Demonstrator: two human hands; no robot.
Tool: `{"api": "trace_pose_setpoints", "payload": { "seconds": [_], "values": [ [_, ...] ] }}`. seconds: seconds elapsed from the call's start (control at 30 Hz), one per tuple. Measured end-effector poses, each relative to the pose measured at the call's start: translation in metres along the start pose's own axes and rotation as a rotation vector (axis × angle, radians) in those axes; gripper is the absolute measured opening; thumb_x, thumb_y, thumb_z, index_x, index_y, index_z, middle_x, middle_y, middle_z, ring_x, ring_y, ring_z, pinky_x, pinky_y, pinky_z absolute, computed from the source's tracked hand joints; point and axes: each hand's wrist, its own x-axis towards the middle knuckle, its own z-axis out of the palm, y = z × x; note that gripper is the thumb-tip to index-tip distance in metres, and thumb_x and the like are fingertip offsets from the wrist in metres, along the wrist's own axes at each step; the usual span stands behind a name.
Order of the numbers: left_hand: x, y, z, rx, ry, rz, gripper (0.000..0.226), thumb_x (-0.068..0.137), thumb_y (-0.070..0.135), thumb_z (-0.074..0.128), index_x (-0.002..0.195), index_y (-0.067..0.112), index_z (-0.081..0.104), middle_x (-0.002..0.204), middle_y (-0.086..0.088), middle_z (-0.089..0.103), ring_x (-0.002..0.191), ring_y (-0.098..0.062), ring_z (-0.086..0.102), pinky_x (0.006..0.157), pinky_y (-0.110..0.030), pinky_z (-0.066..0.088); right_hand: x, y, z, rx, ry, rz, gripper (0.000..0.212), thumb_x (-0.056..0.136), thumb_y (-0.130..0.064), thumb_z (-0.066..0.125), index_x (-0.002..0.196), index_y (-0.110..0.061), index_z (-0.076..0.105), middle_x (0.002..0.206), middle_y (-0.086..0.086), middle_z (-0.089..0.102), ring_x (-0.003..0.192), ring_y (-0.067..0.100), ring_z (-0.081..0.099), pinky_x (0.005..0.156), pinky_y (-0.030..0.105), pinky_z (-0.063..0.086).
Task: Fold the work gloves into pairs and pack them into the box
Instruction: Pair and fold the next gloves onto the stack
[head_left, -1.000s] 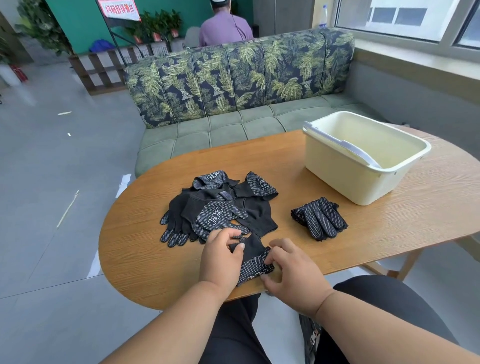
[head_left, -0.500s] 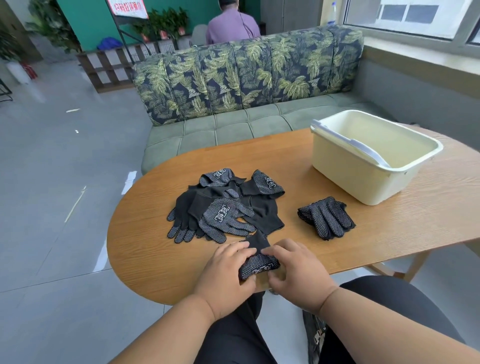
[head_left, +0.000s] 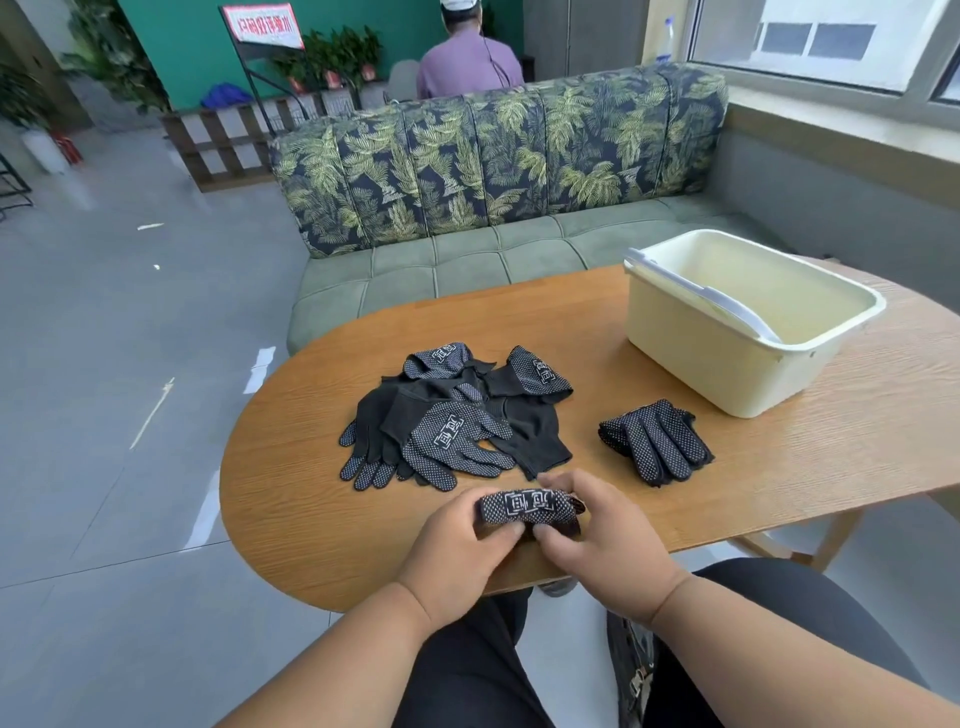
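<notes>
A folded bundle of black dotted work gloves (head_left: 527, 508) lies crosswise near the table's front edge, its white logo facing up. My left hand (head_left: 462, 551) grips its left end and my right hand (head_left: 597, 540) grips its right end, fingers curled over the far side. Behind them sits a loose pile of black gloves (head_left: 447, 421). A separate pair of gloves (head_left: 654, 441) lies to the right of the pile. The cream plastic box (head_left: 675, 358) stands at the back right, with nothing visible inside and its white handle laid across the opening.
The oval wooden table (head_left: 291, 493) has its rim close to my knees. A leaf-print sofa (head_left: 493, 171) stands behind it. A person in a purple shirt (head_left: 467, 62) sits beyond the sofa with their back turned. Grey floor lies to the left.
The gloves under my hands went from lying lengthwise on the table to a compact bundle turned crosswise and held at both ends. The camera has tipped slightly.
</notes>
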Motion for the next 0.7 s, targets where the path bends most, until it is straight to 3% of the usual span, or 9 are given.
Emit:
{"api": "trace_pose_setpoints", "payload": {
  "seconds": [0.07, 0.1, 0.17, 0.3, 0.47, 0.6, 0.7],
  "values": [
    [0.003, 0.000, 0.000, -0.113, -0.057, -0.027, 0.038, 0.084, 0.043, 0.073, 0.121, 0.033, 0.067, 0.117, 0.014, 0.073, 0.115, -0.005, 0.066, 0.106, -0.036, 0.050, 0.002, -0.007, -0.007, 0.187, -0.027, 0.116, 0.017, 0.086, -0.020, 0.074, 0.089, -0.026, 0.058, 0.074, -0.001, 0.067, 0.064, 0.020, 0.062, 0.059, 0.027, 0.052],
    [0.005, -0.002, -0.001, -0.134, -0.064, -0.034, 0.042, 0.082, 0.046, 0.072, 0.121, 0.032, 0.065, 0.116, 0.014, 0.073, 0.115, -0.007, 0.066, 0.106, -0.038, 0.050, 0.004, -0.008, -0.010, 0.244, -0.006, 0.142, 0.018, 0.088, -0.016, 0.074, 0.087, -0.024, 0.057, 0.070, 0.002, 0.065, 0.059, 0.019, 0.059, 0.055, 0.028, 0.051],
    [0.009, -0.003, -0.004, -0.111, -0.036, -0.048, 0.039, 0.081, 0.050, 0.068, 0.117, 0.034, 0.065, 0.110, 0.013, 0.074, 0.109, -0.004, 0.067, 0.102, -0.033, 0.051, 0.008, -0.009, -0.022, 0.349, 0.059, 0.187, 0.015, 0.090, -0.014, 0.074, 0.089, -0.019, 0.060, 0.074, -0.002, 0.071, 0.069, 0.015, 0.068, 0.065, 0.030, 0.057],
    [0.014, -0.018, -0.010, 0.129, 0.158, -0.026, 0.015, 0.089, 0.037, 0.064, 0.104, 0.037, 0.068, 0.096, 0.018, 0.068, 0.098, 0.000, 0.062, 0.088, -0.025, 0.051, 0.023, -0.002, -0.054, 0.575, 0.190, 0.277, 0.012, 0.095, -0.013, 0.071, 0.106, -0.014, 0.065, 0.096, 0.005, 0.078, 0.090, 0.024, 0.076, 0.079, 0.043, 0.061],
    [0.019, -0.026, -0.002, 0.320, 0.200, 0.063, 0.027, 0.078, 0.053, 0.055, 0.099, 0.038, 0.063, 0.088, 0.019, 0.061, 0.099, -0.003, 0.053, 0.091, -0.027, 0.045, 0.045, 0.026, -0.095, 0.624, 0.341, 0.370, 0.018, 0.094, -0.015, 0.073, 0.112, -0.017, 0.067, 0.100, 0.007, 0.078, 0.089, 0.026, 0.077, 0.070, 0.036, 0.061],
    [0.019, -0.026, -0.001, 0.395, 0.210, 0.117, 0.027, 0.079, 0.053, 0.056, 0.101, 0.038, 0.062, 0.088, 0.020, 0.057, 0.096, -0.005, 0.050, 0.088, -0.023, 0.041, 0.057, 0.047, -0.110, 0.581, 0.285, 0.440, 0.021, 0.093, -0.018, 0.075, 0.112, -0.019, 0.068, 0.103, 0.008, 0.078, 0.092, 0.029, 0.077, 0.082, 0.046, 0.062],
    [0.018, -0.026, -0.002, 0.410, 0.203, 0.135, 0.029, 0.080, 0.053, 0.055, 0.104, 0.038, 0.061, 0.088, 0.020, 0.055, 0.096, -0.005, 0.049, 0.087, -0.022, 0.040, 0.064, 0.050, -0.111, 0.560, 0.251, 0.447, 0.028, 0.092, -0.017, 0.076, 0.119, -0.017, 0.067, 0.101, 0.008, 0.079, 0.087, 0.028, 0.077, 0.072, 0.037, 0.062]
  ]
}}
